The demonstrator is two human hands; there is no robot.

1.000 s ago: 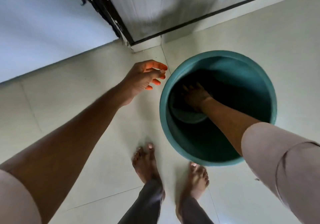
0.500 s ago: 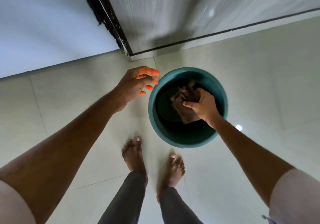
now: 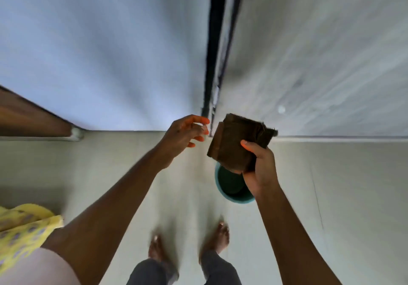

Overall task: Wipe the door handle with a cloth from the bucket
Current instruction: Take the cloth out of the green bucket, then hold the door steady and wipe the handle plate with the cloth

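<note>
The cloth (image 3: 239, 142), a dark folded wad, is out of the bucket (image 3: 231, 188) and sits clamped in the right hand (image 3: 259, 170), just above the bucket's rim at about 4 o'clock from frame centre. The left hand (image 3: 184, 135) hovers beside it at 9 o'clock, fingers spread and empty. Fetching looks done; no door handle is visible, so wiping remains.

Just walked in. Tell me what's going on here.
A person stands barefoot on a tiled floor, facing a door. Their right hand holds a folded brown cloth up above a teal bucket that sits on the floor by their feet. The left hand is open and empty, beside the cloth. No door handle is in view, so wiping has not begun.
</note>
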